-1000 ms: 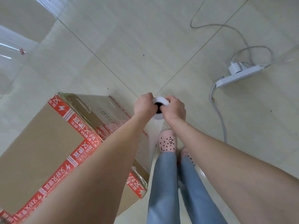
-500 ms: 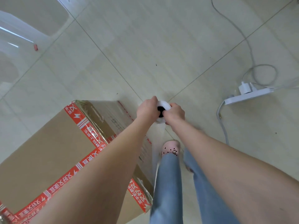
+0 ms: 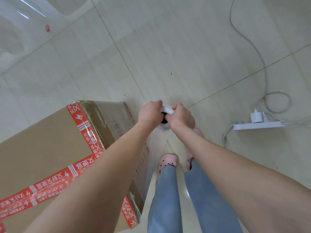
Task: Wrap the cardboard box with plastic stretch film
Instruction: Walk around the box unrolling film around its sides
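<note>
A large cardboard box with red printed tape along its edges stands on the floor at the lower left. Its right side carries a layer of clear film. The white roll of stretch film stands upright, seen end-on with its dark core, just right of the box. My left hand and my right hand grip its top from either side. A clear sheet of film runs from the roll down along the box's right side.
A white power strip with a plugged adapter and grey cables lies on the tiled floor at the right. My legs in jeans and pink perforated shoes stand below the roll. A small red scrap lies at the upper left.
The view has shifted, so the box and power strip sit lower and further right in frame. My hands still hold the roll, now closer over its top. My feet have stepped apart.
</note>
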Demonstrator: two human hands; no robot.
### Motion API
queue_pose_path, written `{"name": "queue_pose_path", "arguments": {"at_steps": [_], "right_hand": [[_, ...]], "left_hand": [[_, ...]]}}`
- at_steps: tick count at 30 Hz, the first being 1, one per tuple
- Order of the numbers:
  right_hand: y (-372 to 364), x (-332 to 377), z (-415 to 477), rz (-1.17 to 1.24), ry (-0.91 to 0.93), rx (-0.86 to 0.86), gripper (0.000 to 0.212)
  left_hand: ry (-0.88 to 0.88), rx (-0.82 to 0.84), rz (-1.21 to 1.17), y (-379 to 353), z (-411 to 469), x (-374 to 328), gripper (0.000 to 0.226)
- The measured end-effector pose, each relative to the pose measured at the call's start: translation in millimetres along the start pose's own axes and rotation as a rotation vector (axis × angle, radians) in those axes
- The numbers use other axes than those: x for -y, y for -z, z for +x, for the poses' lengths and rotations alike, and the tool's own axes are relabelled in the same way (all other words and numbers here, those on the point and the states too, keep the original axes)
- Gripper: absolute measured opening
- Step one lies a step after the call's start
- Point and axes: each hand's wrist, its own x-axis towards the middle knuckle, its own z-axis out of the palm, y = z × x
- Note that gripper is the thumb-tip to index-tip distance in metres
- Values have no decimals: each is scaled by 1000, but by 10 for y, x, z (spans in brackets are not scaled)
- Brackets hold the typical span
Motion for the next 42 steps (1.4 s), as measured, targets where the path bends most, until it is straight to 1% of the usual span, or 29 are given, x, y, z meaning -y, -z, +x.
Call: {"name": "queue_pose_path", "arguments": {"at_steps": [4,7,8,10,12,13,15,17,19,21,23,26,30,33,36,38,40,42], "right_hand": [[44,194,43,-17,82,-41,28],[25,356,72,46,142,-43,33],[6,398,83,69,140,-6,37],[-32,457,103,121,95,125,42],[-71,503,113,190,44,232,43],[-92,530,111,222,31,251,41],[-126,593,105,290,2,245,33],[-151,646,101,352,-45,240,27],[-172,683,103,367,-66,246,28],[-186,709,119,354,-64,252,30],[-203,748,146,345,-56,253,31],[-218,804,170,319,-67,248,29],[-220,876,215,183,-25,182,19],[-160,1055,284,56,55,132,17],[-125,1296,347,-33,131,108,29],[-132,1459,378,-83,193,87,29],[-151,1631,392,-104,257,68,26],[-195,1810,398,-88,304,64,27]], "left_hand": [[201,-64,-208,69,-2,67,10],[374,-104,-285,154,-16,162,19],[428,-93,-303,183,-7,203,25],[511,-62,-376,228,25,286,36],[552,-50,-416,271,61,353,42],[548,-39,-404,286,73,372,43],[496,-30,-355,305,81,379,35],[409,-46,-300,334,93,375,25],[294,-63,-208,376,127,372,26],[213,-75,-135,415,167,379,33],[163,-89,-77,446,213,389,35],[98,-88,20,482,306,412,31],[74,-77,28,563,442,515,25],[132,-88,-87,635,510,623,22],[271,-133,-280,698,538,754,20],[339,-162,-376,746,564,816,17],[409,-185,-449,791,594,888,14],[515,-195,-503,827,613,985,15]]}}
